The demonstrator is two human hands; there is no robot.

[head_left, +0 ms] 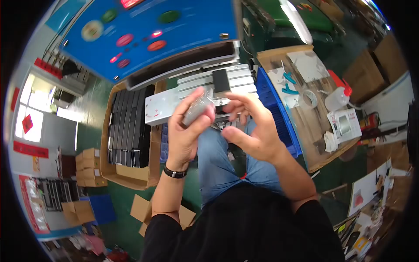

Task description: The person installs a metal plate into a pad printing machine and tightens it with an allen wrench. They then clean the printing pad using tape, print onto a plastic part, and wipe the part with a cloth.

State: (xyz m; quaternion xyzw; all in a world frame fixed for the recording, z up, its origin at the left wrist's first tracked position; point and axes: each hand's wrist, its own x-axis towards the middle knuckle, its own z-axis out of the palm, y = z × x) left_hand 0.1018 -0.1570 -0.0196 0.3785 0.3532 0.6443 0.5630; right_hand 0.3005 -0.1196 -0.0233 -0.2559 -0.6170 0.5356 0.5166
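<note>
My left hand (185, 131) is closed around a small grey block (197, 110) with a shiny, clear plastic-like surface, held tilted above my lap. A black watch strap circles that wrist. My right hand (256, 129) is to the right of the block, its fingers curved and spread apart, with nothing seen between them. Just beyond the hands, a flat black box (221, 80) lies on a slotted metal bed (244, 78). A pale metal block (161, 107) sticks out at the bed's left end. Blur hides the details of the grey block.
A machine with a blue control panel (144, 48) overhangs the bed. On the left, a cardboard carton (126, 174) holds rows of black boxes. At right, a blue crate (291, 140) adjoins a wooden bench (312, 126) with teal cutters (289, 84), a tape roll (309, 99) and a red-topped bottle (338, 98).
</note>
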